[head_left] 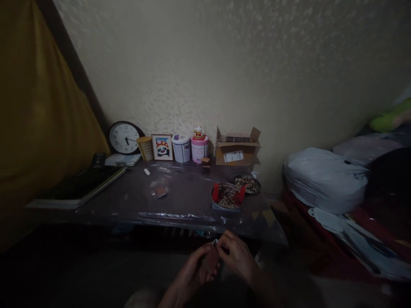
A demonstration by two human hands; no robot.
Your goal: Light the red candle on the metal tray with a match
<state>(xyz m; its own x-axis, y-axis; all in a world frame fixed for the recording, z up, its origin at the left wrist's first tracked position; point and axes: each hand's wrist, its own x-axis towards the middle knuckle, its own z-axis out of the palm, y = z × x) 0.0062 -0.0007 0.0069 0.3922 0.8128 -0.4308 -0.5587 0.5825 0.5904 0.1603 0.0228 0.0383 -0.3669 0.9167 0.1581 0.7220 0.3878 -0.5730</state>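
The table (189, 183) is the largest thing here, and the tray (216, 205), a round one with red pieces standing in it, rests toward its right end. Behind the tray, near the wall, stands the box (237, 154) with its flaps up. A second tray (256, 191) sits just behind the tray and to its right. Both hands are on the person's side of the tray, in front of the table's near edge: the right hand (237, 255) roughly in line with the tray, the left hand (199, 264) further left. Well to the left of the tray, a clear packet (159, 189) lies on the table. The brown piece (212, 259) is between the hands, nearer the person than the tray and a little left of its middle. The left grip is closed round its body; the right grip is narrow, thumb and fingertips drawn together on the pale bit (215, 242) at its far end. From the right grip the piece lies leftward and back toward the person, its long axis pointing away toward the tray. The left hand covers most of it, while the right is nearer the pale bit; its lower end is too dark to make out.
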